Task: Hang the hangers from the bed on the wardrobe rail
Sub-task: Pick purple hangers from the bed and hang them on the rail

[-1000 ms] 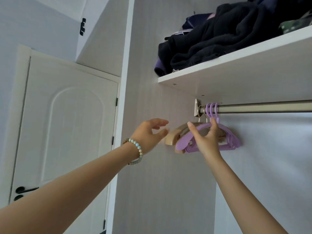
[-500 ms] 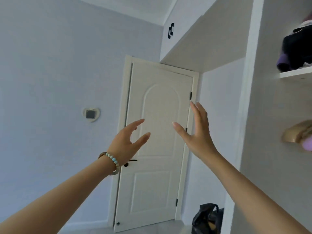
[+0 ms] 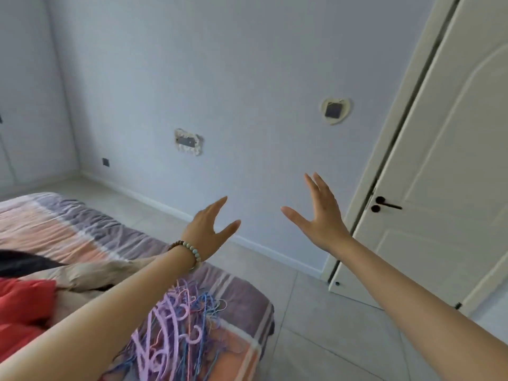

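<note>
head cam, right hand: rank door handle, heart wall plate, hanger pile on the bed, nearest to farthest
From the right hand:
1. Door handle: just to its right, on the white door.
2. Heart wall plate: above it, on the wall.
3. Hanger pile: low and to the left, on the bed's corner, under the left forearm.

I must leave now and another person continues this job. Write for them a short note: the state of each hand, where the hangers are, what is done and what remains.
Left hand: open, holds nothing, raised above the bed; a bead bracelet is on its wrist.
Right hand: open, holds nothing, raised in front of the wall.
Hangers: a tangled pile, purple plastic ones mixed with thin pink and blue ones, lies near the foot corner of the bed, below the left forearm.
Done: cannot be judged here; the wardrobe rail is out of view.
Left: take a grip on hangers from the pile, carry them to the rail, hang them, repeat until the bed has none.
</note>
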The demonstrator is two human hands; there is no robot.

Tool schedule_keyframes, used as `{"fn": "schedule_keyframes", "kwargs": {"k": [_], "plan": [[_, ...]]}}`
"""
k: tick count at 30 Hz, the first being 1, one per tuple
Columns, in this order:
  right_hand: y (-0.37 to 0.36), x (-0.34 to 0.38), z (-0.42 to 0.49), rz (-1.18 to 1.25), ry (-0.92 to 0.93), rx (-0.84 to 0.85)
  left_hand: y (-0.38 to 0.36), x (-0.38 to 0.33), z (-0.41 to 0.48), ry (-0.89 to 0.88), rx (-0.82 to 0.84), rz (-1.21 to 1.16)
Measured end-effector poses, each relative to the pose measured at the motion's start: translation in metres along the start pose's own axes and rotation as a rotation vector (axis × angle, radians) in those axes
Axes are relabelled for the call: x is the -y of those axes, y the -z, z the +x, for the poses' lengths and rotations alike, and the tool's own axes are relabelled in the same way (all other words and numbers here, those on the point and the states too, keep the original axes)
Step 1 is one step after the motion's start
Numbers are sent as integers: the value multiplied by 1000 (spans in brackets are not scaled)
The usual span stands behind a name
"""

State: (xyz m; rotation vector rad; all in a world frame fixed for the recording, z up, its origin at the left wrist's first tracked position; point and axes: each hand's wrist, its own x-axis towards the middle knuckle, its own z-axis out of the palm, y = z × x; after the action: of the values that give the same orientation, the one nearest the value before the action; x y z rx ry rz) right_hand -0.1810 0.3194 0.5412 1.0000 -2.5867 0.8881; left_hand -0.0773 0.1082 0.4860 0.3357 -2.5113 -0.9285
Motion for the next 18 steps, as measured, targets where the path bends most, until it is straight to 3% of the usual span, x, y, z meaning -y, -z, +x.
{"fn": "schedule_keyframes", "kwargs": {"k": [8,18], "plan": [[-220,-26,5,50,-26,389,-46,182,-55,425,116,97],[-440,-87,-47,120,-85,809,-149,333,-123,864,196,107]]}}
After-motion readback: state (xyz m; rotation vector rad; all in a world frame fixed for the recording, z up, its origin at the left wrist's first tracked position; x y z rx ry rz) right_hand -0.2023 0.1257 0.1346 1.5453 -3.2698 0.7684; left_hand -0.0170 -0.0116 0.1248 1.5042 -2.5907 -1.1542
